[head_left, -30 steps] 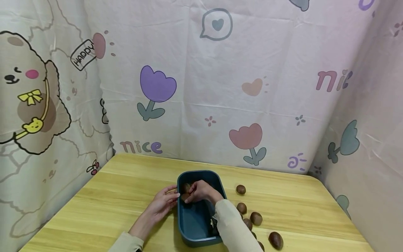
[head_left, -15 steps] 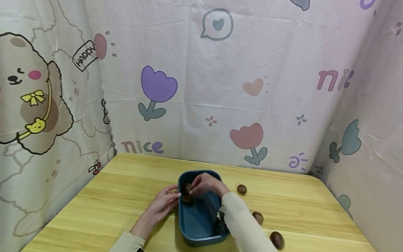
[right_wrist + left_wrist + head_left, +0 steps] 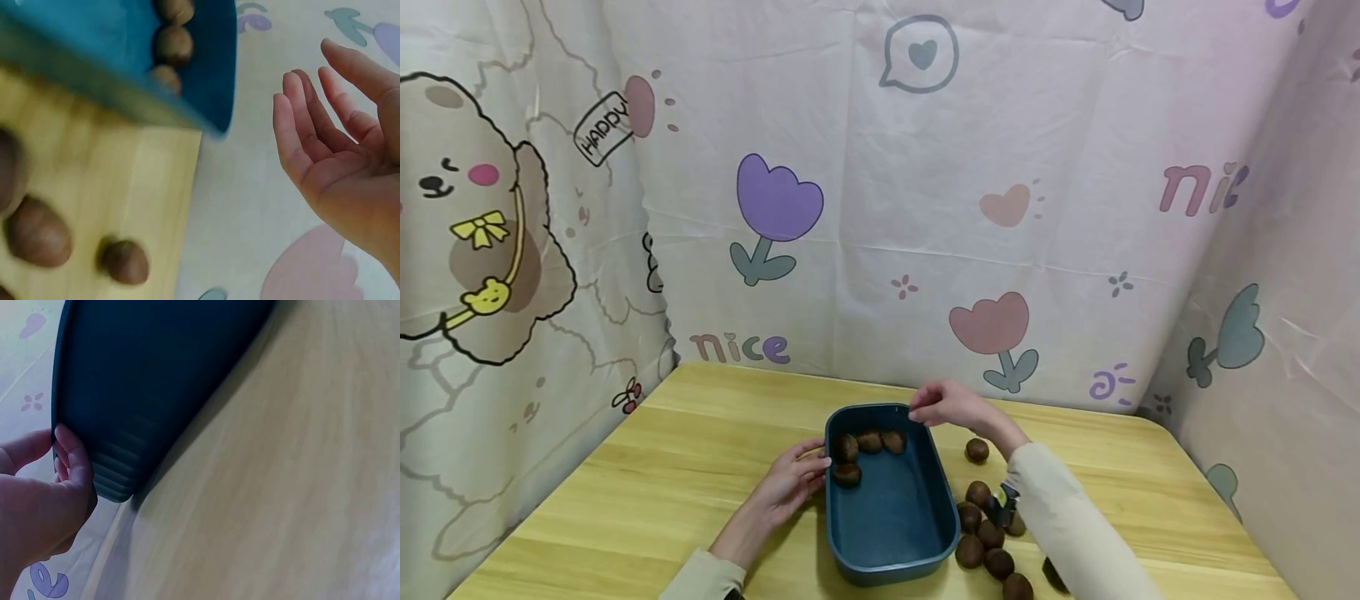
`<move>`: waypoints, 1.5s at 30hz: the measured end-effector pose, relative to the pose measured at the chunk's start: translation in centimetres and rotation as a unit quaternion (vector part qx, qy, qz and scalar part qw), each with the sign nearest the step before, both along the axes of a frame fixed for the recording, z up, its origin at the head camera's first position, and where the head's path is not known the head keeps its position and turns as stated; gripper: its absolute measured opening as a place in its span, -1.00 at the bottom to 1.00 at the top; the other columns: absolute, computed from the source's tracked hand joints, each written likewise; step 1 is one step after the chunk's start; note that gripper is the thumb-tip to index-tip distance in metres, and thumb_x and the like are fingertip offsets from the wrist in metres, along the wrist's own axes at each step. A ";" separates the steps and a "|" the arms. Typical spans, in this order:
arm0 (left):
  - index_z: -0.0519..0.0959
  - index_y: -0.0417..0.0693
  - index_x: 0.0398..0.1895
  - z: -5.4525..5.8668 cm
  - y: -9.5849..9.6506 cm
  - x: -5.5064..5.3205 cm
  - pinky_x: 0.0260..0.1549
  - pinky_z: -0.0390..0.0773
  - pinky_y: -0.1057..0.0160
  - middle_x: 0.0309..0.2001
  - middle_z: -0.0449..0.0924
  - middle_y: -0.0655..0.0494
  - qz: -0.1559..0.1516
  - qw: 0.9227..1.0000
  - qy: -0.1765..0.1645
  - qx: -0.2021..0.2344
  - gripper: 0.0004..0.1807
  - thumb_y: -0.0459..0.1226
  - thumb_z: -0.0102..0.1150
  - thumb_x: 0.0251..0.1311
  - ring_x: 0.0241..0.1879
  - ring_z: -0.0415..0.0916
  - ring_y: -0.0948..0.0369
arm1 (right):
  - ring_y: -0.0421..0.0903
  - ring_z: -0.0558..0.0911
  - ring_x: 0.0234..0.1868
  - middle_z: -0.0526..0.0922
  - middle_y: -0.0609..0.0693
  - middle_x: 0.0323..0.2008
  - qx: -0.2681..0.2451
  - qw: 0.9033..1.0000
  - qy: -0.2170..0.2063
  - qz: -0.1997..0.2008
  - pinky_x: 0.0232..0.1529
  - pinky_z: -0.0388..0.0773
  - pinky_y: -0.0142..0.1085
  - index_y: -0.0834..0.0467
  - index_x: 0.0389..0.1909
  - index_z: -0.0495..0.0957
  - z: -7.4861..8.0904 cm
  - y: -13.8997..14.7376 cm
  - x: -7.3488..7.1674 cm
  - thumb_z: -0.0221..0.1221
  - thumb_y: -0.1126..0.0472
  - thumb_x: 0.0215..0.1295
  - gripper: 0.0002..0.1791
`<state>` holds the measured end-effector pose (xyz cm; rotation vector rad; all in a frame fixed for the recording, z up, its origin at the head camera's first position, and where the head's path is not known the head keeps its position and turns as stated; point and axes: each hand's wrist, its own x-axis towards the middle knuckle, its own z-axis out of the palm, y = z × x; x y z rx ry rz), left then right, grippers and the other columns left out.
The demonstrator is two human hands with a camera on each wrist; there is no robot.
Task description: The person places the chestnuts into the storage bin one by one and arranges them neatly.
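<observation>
A deep dark-teal plastic box (image 3: 887, 517) stands on the table with several brown chestnuts (image 3: 869, 441) along its far left inside. At its left side, my left hand (image 3: 790, 485) holds the rim. In the left wrist view, the thumb tip and a curled finger meet at the box's edge. My right hand (image 3: 958, 407) is raised beside the far right corner, outside the rim. The right wrist view shows its loosely bent fingers (image 3: 290, 125) with nothing in them. More loose chestnuts (image 3: 991, 535) lie to the right of the box, partly behind the right sleeve.
One chestnut (image 3: 977, 451) lies apart, farther back on the right, below the right wrist. The pale wooden table (image 3: 715, 442) ends at a printed fabric backdrop (image 3: 880, 200), which also hangs at both sides.
My right hand has let go of chestnuts in the box's far left corner, then moved up and right past the rim. Several chestnuts now show there in a row. The left hand stays put.
</observation>
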<state>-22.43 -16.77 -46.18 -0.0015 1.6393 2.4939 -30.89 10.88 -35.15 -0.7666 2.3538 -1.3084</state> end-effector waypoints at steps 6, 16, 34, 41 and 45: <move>0.11 -0.43 0.26 0.2 0.0 0.0 -0.22 0.50 0.34 -0.19 0.51 0.04 -0.008 1.000 0.002 0.003 -0.51 -0.49 -0.02 0.33 -0.26 0.51 0.28 | 0.00 0.59 -0.26 0.62 0.04 -0.27 0.003 1.000 0.005 -0.003 -0.21 0.59 -0.16 0.36 -0.13 0.54 -1.9 3.7 0.9 0.24 0.28 0.27 -0.75; 0.15 -0.41 0.22 -0.1 0.1 -0.1 -0.21 0.49 0.33 -0.23 0.52 0.07 -0.004 1.000 0.003 0.003 -0.55 -0.51 -0.03 0.32 -0.28 0.51 0.30 | -0.05 0.60 -0.17 0.62 0.22 -0.19 -0.015 1.000 -0.002 -0.006 -0.15 0.57 -0.26 0.45 -0.08 0.50 -5.0 7.8 2.8 0.28 0.31 0.21 -0.66; 0.16 -0.39 0.22 0.1 0.3 -0.1 -0.23 0.49 0.34 -0.24 0.51 0.07 0.002 1.000 -0.005 0.002 -0.56 -0.49 -0.01 0.33 -0.31 0.51 0.31 | 0.06 0.58 -0.12 0.62 0.23 -0.16 -0.042 0.997 -0.043 -0.051 -0.17 0.51 -0.35 0.50 -0.05 0.48 -8.3 14.1 5.3 0.29 0.39 0.14 -0.62; 0.14 -0.40 0.26 0.0 0.3 -0.1 -0.19 0.49 0.33 -0.19 0.51 0.07 -0.007 1.000 0.000 0.001 -0.54 -0.47 -0.02 0.35 -0.24 0.51 0.29 | 0.05 0.57 -0.08 0.60 0.24 -0.08 -0.048 0.996 -0.068 -0.036 -0.13 0.52 -0.35 0.51 0.03 0.46 -9.6 16.2 6.2 0.28 0.39 0.16 -0.56; 0.12 -0.41 0.28 -0.2 0.2 0.0 -0.17 0.49 0.31 -0.16 0.50 0.05 -0.009 1.000 0.003 -0.002 -0.51 -0.46 -0.02 0.35 -0.20 0.49 0.26 | 0.08 0.56 -0.03 0.58 0.29 -0.01 -0.043 0.997 -0.056 -0.033 -0.09 0.49 -0.38 0.50 0.08 0.45 -10.0 16.5 6.5 0.30 0.38 0.13 -0.51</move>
